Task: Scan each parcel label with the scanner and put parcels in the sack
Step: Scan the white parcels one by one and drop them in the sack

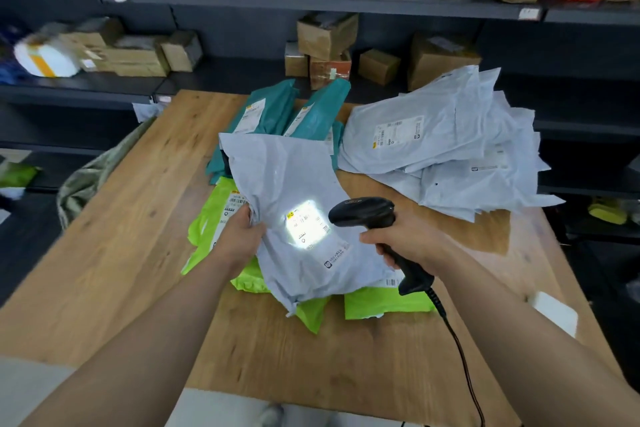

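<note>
Grey parcel (294, 184) under scan, centre of table (138, 225).
Left hand (239, 236) grips the wrinkled grey parcel by its 9 o'clock edge; right hand (405, 239) holds one black corded scanner (367, 215), its light whitening the label (306, 225). Two teal parcels (273, 111) at 12 o'clock; grey stack (450, 135) at 2 o'clock, perhaps five. Sack (90, 180) at 9 o'clock, contents hidden.

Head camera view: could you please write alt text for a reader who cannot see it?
A right hand aims a black scanner at the lit label of a grey parcel held by the left hand above lime green parcels on a wooden table. Behind lie more parcels, with a sack at the left edge.
</note>
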